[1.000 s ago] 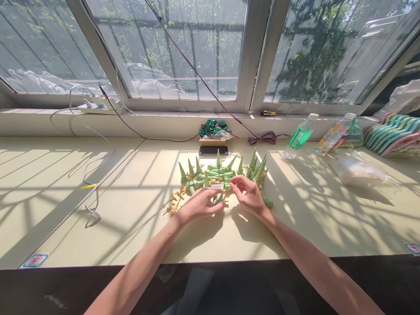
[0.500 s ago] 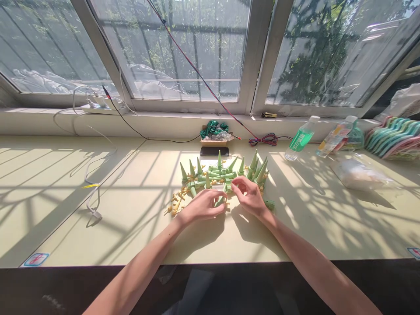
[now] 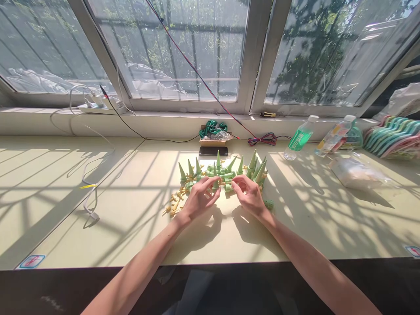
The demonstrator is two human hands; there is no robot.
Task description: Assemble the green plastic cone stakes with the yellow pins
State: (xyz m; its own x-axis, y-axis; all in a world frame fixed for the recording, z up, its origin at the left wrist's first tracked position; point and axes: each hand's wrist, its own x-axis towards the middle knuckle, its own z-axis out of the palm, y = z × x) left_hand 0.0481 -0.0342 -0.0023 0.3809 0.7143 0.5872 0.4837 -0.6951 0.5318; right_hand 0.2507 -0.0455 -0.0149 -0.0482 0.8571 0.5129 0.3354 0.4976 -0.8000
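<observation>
My left hand (image 3: 201, 197) is at the near side of a cluster of green plastic pieces, its fingers closed around an upright green cone (image 3: 215, 170). One finger covers part of the cone. My right hand (image 3: 248, 192) is just to the right, thumb and forefinger nearly pinched together; anything small between them is hidden. Between the hands is a short green cylindrical piece (image 3: 227, 187). More green cones (image 3: 252, 162) stand behind my right hand. Small yellow peg-like pieces (image 3: 173, 205) lie loose to the left of my left hand.
A black phone (image 3: 213, 151) lies behind the pieces, before a small box (image 3: 215, 142) with green material. Bottles (image 3: 298, 142), a clear plastic bag (image 3: 356, 171) and stacked hangers (image 3: 390, 138) are at the right. A white cable (image 3: 85, 170) trails on the left.
My left hand has moved up and away from me; the tilted green piece in its fingers no longer shows, and an upright cone is there now. My right hand has barely moved.
</observation>
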